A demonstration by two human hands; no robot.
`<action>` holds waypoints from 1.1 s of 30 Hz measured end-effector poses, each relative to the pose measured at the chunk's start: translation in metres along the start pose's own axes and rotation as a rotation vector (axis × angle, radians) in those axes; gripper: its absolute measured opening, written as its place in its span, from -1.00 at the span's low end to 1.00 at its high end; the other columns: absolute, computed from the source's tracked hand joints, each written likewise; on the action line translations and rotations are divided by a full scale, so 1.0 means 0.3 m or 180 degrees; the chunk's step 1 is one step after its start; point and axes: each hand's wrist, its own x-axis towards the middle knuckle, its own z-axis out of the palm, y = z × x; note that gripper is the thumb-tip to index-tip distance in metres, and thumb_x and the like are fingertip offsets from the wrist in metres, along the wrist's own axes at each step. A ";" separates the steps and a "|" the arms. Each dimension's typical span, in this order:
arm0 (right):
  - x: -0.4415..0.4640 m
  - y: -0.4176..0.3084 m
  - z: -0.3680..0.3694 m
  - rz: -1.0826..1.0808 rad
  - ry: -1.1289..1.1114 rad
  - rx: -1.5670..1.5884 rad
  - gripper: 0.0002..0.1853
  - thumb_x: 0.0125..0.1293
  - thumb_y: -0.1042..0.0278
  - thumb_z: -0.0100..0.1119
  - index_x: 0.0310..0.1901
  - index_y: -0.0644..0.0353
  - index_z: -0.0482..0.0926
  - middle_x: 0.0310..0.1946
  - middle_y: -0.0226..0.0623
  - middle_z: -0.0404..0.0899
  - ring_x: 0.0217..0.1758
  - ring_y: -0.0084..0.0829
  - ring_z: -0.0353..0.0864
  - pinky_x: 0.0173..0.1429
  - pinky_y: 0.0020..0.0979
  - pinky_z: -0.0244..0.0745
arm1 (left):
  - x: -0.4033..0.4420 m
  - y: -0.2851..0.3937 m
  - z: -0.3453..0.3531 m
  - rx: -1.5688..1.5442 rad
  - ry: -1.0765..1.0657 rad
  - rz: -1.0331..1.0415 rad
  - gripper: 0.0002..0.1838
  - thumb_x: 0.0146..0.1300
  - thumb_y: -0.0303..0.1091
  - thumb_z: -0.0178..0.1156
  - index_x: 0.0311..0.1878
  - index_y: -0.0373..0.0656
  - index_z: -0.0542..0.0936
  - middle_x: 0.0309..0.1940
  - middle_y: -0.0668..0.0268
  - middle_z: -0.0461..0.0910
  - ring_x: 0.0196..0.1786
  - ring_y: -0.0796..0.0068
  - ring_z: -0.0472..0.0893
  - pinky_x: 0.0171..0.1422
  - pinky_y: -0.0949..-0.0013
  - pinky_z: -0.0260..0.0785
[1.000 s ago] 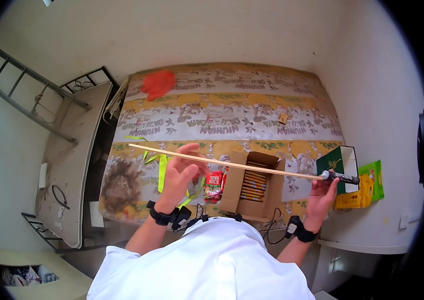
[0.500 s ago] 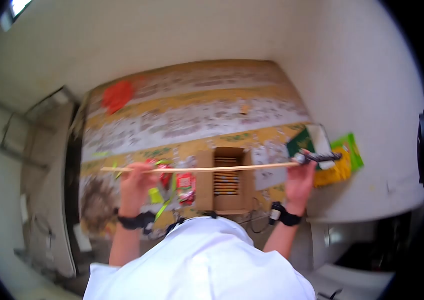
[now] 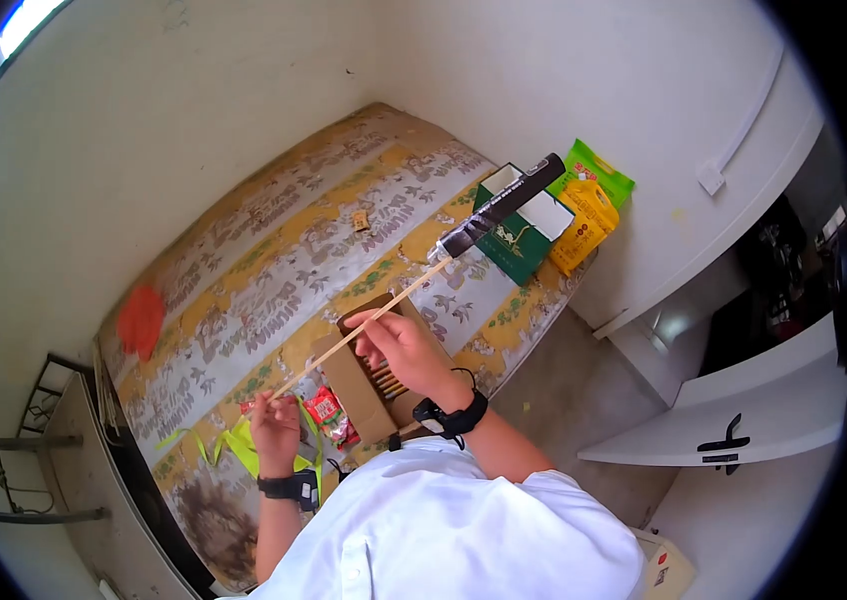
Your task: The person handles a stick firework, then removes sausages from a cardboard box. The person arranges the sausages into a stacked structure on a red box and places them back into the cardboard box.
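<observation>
A long thin wooden stick (image 3: 321,360) with a black printed tube (image 3: 500,207) at its far end slants up to the right, over the bed. My left hand (image 3: 276,430) pinches the stick's near end. Around its middle, my right hand (image 3: 406,352) has curled fingers closed on it; the hand hides part of the grip. Silvery wrap shows where tube and stick meet. Below my right hand stands an open cardboard box (image 3: 352,392), holding a row of several thin items. A red packet (image 3: 330,418) and a yellow-green fabric piece (image 3: 244,446) lie near my left hand.
A green box (image 3: 514,252) stands open behind the tube, beside a yellow bag (image 3: 582,226) and a green packet (image 3: 600,172). Orange-red cloth (image 3: 141,322) lies on the patterned mattress (image 3: 284,240). Walls border the far sides; a white door (image 3: 754,420) is at right.
The stick has swung from level to a steep slant, tube end up and away. My right hand has shifted from beside the tube to mid-stick. The view has turned.
</observation>
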 end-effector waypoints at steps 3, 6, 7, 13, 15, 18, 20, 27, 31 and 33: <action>0.012 0.003 -0.013 -0.0008 0.0115 -0.0114 -0.70 0.61 0.23 -0.07 -0.02 0.27 0.60 -0.41 -0.46 0.59 -0.42 -0.67 0.53 -0.24 -0.58 0.49 | 0.017 -0.052 0.005 -0.0015 0.0146 -0.0156 -0.70 0.55 -0.14 0.07 -0.03 -0.17 0.63 -0.34 0.32 0.70 -0.38 0.52 0.53 -0.15 0.39 0.42; 0.019 0.003 -0.009 -0.0135 0.0292 -0.0583 -0.70 0.61 0.26 -0.05 -0.12 0.30 0.60 -0.46 -0.40 0.62 -0.47 -0.64 0.57 -0.32 -0.56 0.50 | 0.026 -0.081 0.024 0.0312 0.0434 -0.0355 -0.62 0.55 -0.07 0.04 0.02 -0.20 0.63 -0.37 0.35 0.70 -0.40 0.53 0.53 -0.19 0.38 0.40; 0.023 0.015 -0.007 -0.0097 0.0202 -0.0591 -0.70 0.61 0.26 -0.05 -0.12 0.30 0.60 -0.46 -0.40 0.62 -0.47 -0.64 0.57 -0.32 -0.56 0.50 | 0.026 -0.077 0.016 0.0689 0.0477 -0.0902 -0.58 0.56 -0.05 0.02 0.03 -0.24 0.63 -0.40 0.34 0.69 -0.42 0.53 0.53 -0.21 0.39 0.40; 0.107 0.135 0.068 -0.0483 0.0135 -0.1720 -0.75 0.50 0.26 0.06 -0.17 0.25 0.65 -0.47 -0.22 0.69 -0.45 -0.27 0.72 -0.34 -0.30 0.58 | -0.059 0.001 0.025 0.2376 0.0949 -0.1005 -0.56 0.55 -0.09 0.04 0.08 -0.34 0.62 -0.44 0.31 0.68 -0.32 0.53 0.64 -0.22 0.47 0.46; 0.137 0.198 0.127 -0.0549 -0.0004 -0.2116 -0.76 0.49 0.23 0.07 -0.16 0.20 0.66 -0.45 -0.21 0.69 -0.43 -0.20 0.71 -0.33 -0.25 0.58 | -0.072 0.031 0.088 0.3301 0.0765 -0.0252 -0.62 0.52 -0.21 0.10 0.19 -0.32 0.57 -0.39 0.29 0.68 -0.43 0.58 0.60 -0.24 0.50 0.47; 0.178 0.308 0.222 -0.0996 -0.0120 -0.2847 -0.78 0.46 0.16 0.10 -0.20 0.08 0.66 -0.43 -0.19 0.67 -0.39 -0.05 0.67 -0.33 -0.11 0.56 | -0.100 0.055 0.210 0.3499 0.0607 0.0406 -0.57 0.42 -0.41 0.21 0.31 -0.27 0.49 -0.38 0.38 0.62 -0.38 0.64 0.58 -0.23 0.53 0.45; 0.178 0.373 0.306 -0.1141 -0.0390 -0.3143 -0.78 0.46 0.17 0.08 -0.24 0.08 0.62 -0.41 -0.18 0.67 -0.38 -0.05 0.67 -0.34 -0.09 0.55 | -0.105 0.067 0.243 0.3919 0.0595 0.0632 -0.52 0.37 -0.42 0.28 0.32 -0.28 0.46 -0.40 0.40 0.59 -0.38 0.67 0.55 -0.25 0.54 0.42; 0.105 0.650 0.441 -0.1147 -0.1049 -0.2916 -0.82 0.44 0.18 0.09 -0.19 0.08 0.56 -0.38 -0.17 0.68 -0.41 -0.04 0.68 -0.35 -0.08 0.56 | -0.128 0.051 0.109 0.5061 0.1164 0.0878 -0.72 0.32 -0.42 0.34 0.06 -0.23 0.61 -0.53 0.44 0.47 -0.46 0.71 0.41 -0.36 0.53 0.30; 0.010 0.753 0.458 -0.0823 -0.1329 -0.2796 -0.80 0.45 0.17 0.08 -0.16 0.11 0.56 -0.36 -0.14 0.70 -0.42 0.02 0.67 -0.34 -0.03 0.56 | -0.183 0.004 -0.045 0.5200 0.1616 0.0954 -0.84 0.40 -0.40 0.26 -0.08 -0.28 0.68 -0.50 0.33 0.61 -0.45 0.64 0.52 -0.35 0.48 0.35; -0.016 0.789 0.453 -0.0673 -0.1566 -0.2488 -0.77 0.46 0.16 0.08 -0.10 0.13 0.56 -0.34 -0.11 0.70 -0.39 0.02 0.68 -0.32 -0.02 0.56 | -0.225 -0.013 -0.073 0.5920 0.1631 0.1080 -0.81 0.40 -0.38 0.24 -0.12 -0.36 0.68 -0.48 0.19 0.68 -0.42 0.54 0.65 -0.33 0.41 0.43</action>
